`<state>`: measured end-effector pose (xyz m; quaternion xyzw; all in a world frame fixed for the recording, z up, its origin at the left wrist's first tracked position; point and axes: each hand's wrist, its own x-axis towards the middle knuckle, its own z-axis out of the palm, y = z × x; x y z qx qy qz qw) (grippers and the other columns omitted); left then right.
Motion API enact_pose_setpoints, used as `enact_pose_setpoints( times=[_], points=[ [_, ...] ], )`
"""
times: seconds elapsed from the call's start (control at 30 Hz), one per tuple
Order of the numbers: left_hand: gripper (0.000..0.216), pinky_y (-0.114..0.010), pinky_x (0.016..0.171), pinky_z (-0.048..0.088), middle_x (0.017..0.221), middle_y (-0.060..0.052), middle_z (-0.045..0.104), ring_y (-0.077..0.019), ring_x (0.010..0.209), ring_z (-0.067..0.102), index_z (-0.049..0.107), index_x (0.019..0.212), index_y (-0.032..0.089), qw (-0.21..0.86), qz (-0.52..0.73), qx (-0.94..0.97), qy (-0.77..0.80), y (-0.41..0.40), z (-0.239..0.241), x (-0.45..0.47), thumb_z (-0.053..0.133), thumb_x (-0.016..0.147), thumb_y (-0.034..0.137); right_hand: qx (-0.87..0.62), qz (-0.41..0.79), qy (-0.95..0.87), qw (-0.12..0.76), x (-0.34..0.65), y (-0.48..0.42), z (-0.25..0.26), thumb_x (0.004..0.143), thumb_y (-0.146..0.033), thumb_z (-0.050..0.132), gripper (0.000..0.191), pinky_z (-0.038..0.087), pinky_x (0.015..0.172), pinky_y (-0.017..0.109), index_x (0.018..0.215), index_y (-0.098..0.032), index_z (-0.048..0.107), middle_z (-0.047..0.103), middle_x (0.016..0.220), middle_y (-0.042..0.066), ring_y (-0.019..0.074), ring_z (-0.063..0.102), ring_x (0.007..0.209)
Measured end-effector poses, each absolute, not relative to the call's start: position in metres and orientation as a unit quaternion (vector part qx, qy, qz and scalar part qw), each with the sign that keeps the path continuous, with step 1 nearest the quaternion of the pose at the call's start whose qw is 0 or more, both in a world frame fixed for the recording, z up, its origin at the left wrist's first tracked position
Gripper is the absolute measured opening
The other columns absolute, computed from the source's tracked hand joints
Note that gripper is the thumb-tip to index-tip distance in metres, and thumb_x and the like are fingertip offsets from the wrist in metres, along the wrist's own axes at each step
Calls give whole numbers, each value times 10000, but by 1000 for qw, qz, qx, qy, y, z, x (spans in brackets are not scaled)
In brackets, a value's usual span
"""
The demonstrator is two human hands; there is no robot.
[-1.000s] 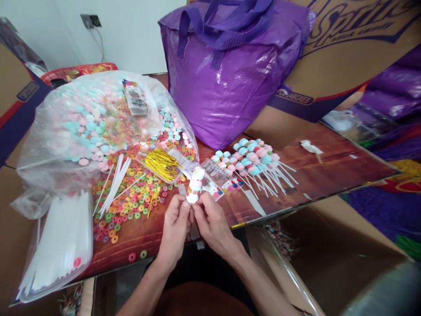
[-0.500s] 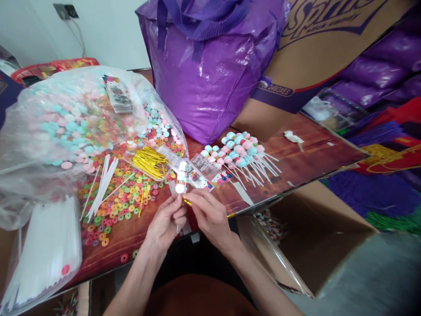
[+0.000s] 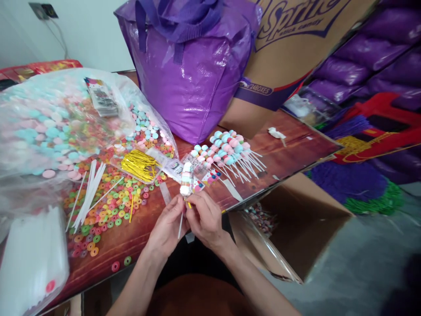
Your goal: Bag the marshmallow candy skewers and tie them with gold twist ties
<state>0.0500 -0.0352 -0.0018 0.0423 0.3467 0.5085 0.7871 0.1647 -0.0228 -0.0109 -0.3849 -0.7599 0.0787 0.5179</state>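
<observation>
My left hand point(image 3: 167, 226) is closed at the neck of a candy stick point(image 3: 187, 179), a short stack of pale candies in a clear wrapper standing upright above the fingers. Its white stick point(image 3: 180, 226) points down between my palms. Against the same neck, my right hand point(image 3: 206, 218) pinches a gold twist tie point(image 3: 188, 205); how far it is wound round is hidden by the fingers. Left of the hands, a clear tray point(image 3: 144, 177) holds a pile of gold twist ties point(image 3: 138, 164). Finished-looking candy sticks point(image 3: 230, 147) without visible wrappers lie stacked to the right.
Loose ring candies point(image 3: 108, 210) and white sticks point(image 3: 88, 193) cover the table's left side. Behind them sprawls a big clear bag of candies point(image 3: 42, 127). A purple bag point(image 3: 187, 87) and a carton point(image 3: 279, 52) stand at the back. An open box point(image 3: 296, 232) sits below the table's right edge.
The view has shifted right, so the table things sit further left. The wrapped candy has turned slightly more upright, and its stick now shows below my hands. Both hands keep their hold.
</observation>
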Motion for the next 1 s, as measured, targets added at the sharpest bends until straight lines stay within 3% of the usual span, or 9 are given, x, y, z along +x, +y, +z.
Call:
enact_pose_setpoints(
  times=[0.17, 0.33, 0.43, 0.53, 0.67, 0.73, 0.83, 0.9, 1.0],
  points=[
    [418, -342, 833, 527, 895, -74, 687, -232, 923, 643, 720, 872, 163, 800, 481, 111, 342, -27, 6, 55, 737, 764, 566, -444, 207, -701, 518, 173, -39, -11, 902, -89, 491, 145, 458, 614, 263, 872, -193, 588, 581, 756, 24, 148, 557, 660],
    [598, -366, 969, 451, 966, -88, 681, -249, 1007, 590, 698, 641, 184, 686, 507, 295, 430, -37, 13, 58, 506, 850, 710, -547, 319, -575, 518, 196, -45, 4, 935, -187, 532, 150, 416, 586, 242, 796, -203, 586, 559, 716, -16, 125, 524, 627],
    [558, -366, 983, 422, 874, -73, 677, -233, 968, 582, 719, 657, 204, 662, 461, 357, 471, -44, 6, 65, 497, 887, 662, -523, 276, -601, 538, 205, -47, 11, 921, -156, 556, 118, 436, 637, 260, 840, -202, 629, 593, 770, 1, 140, 556, 686],
    [400, -335, 921, 447, 902, -60, 684, -205, 935, 588, 753, 741, 194, 690, 443, 348, 455, -45, 2, 74, 632, 863, 556, -502, 262, -604, 561, 208, -54, 11, 909, -128, 569, 129, 459, 681, 275, 860, -202, 663, 632, 802, 17, 152, 589, 735],
    [222, -306, 889, 462, 904, -59, 711, -181, 904, 610, 776, 855, 167, 730, 428, 313, 431, -44, 6, 94, 774, 780, 377, -539, 368, -502, 567, 218, -71, 3, 953, -248, 553, 175, 457, 615, 268, 877, -206, 705, 624, 716, 2, 138, 562, 639],
    [222, -295, 806, 487, 838, -48, 716, -172, 818, 622, 759, 852, 164, 722, 446, 283, 448, -44, 7, 107, 821, 710, 323, -548, 440, -457, 545, 225, -81, -4, 948, -320, 571, 199, 444, 570, 262, 911, -200, 725, 594, 637, -13, 127, 527, 571],
    [189, -272, 608, 454, 684, -12, 659, -140, 604, 562, 691, 754, 169, 691, 429, 347, 467, -38, 4, 126, 814, 686, 296, -571, 487, -381, 540, 238, -93, -17, 875, -377, 676, 213, 381, 491, 239, 813, -180, 726, 564, 593, -17, 106, 458, 515],
    [177, -281, 605, 436, 669, -13, 631, -148, 596, 546, 659, 714, 179, 645, 392, 460, 468, -26, 0, 132, 771, 740, 315, -581, 472, -302, 591, 249, -97, -25, 819, -392, 738, 224, 345, 466, 227, 758, -179, 709, 587, 620, -7, 88, 415, 502],
    [118, -340, 799, 443, 864, -50, 654, -216, 839, 586, 669, 833, 205, 444, 389, 609, 530, 2, -5, 132, 733, 795, 297, -566, 429, -178, 681, 272, -92, -33, 741, -393, 805, 233, 367, 479, 222, 798, -191, 706, 658, 747, 16, 70, 411, 509]
  ],
)
